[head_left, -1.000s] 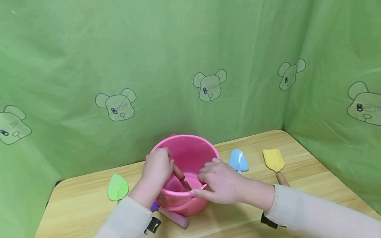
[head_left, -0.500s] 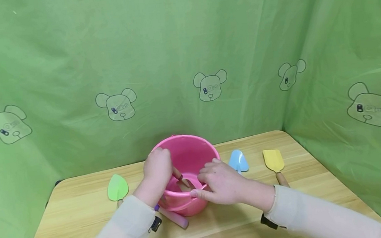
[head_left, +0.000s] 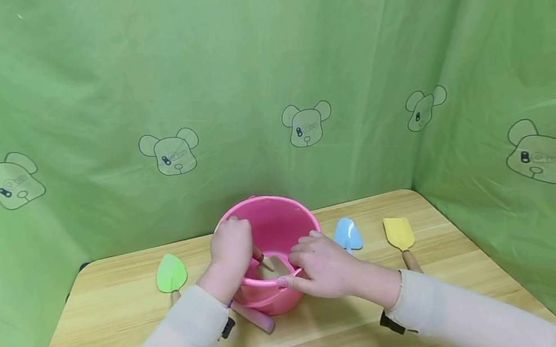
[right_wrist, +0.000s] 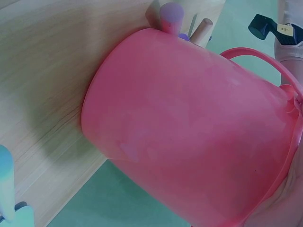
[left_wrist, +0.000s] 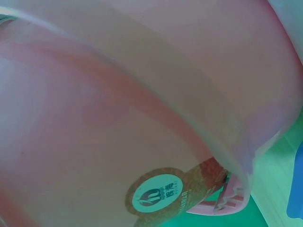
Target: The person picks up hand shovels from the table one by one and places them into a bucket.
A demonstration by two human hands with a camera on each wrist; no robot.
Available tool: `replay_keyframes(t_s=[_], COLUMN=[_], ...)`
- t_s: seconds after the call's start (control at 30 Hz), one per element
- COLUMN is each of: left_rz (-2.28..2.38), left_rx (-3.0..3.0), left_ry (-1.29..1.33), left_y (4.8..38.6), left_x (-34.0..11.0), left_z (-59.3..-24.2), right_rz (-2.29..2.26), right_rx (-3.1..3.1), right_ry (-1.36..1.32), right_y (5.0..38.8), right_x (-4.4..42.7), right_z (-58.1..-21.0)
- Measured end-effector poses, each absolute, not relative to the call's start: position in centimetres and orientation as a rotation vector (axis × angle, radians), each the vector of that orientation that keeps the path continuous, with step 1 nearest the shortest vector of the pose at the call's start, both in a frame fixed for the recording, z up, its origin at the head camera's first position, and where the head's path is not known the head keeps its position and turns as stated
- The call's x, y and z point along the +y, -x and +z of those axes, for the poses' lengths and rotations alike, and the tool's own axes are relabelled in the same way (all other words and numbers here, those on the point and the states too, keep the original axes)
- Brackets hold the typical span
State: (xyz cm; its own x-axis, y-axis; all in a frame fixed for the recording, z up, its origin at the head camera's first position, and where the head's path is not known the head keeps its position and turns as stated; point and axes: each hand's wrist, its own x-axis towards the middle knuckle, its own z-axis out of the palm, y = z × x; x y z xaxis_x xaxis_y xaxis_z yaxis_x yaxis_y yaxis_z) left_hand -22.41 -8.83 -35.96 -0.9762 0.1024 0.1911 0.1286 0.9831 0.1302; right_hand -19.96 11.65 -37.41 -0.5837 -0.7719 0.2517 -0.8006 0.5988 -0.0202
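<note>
And here we are, right over the bucket (head_left: 283, 224), standing at the far middle of the table (head_left: 94, 311). Our left hand (head_left: 232, 247) is in over the left rim, curled around the handle of the beige shovel (head_left: 279, 268), blade slanting down and right inside. Our right hand (head_left: 322, 265) has the near right rim pinched, thumb outside, fingers over the edge.

So the step in hand, we judge, is working that shovel inside the bucket, left hand on the tool, right hand steadying. The next move calls for a firm right hold and a controlled left wrist, guiding the blade clear of the wall before any letting go or lifting.

What's in the bucket? We spot the beige shovel and nothing else, though the near rim and both hands hide part of the bottom; whether the blade touches down, we can't tell. Outside, a sticker (left_wrist: 157, 193) shows in the left wrist view, and the bail (right_wrist: 248, 52) loops out in the right one.

Around it, not in it: the green shovel (head_left: 171, 272) to the left, the purple shovel (head_left: 254, 317) against the near left side, partly hidden, then blue (head_left: 348, 235) and yellow (head_left: 399, 232) shovels to the right.
</note>
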Motion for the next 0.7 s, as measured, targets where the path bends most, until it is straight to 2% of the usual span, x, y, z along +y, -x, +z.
replay_keyframes(t_s=[0.7], left_rz=[-0.087], left_rx=[-2.954], left_ry=[0.183], left_y=[22.20], left_x=[-8.61], left_z=[-35.64], right_rz=[0.185], right_rx=[-2.603], right_ry=[-1.307], right_y=[19.92], right_x=[11.62], right_z=[-37.28])
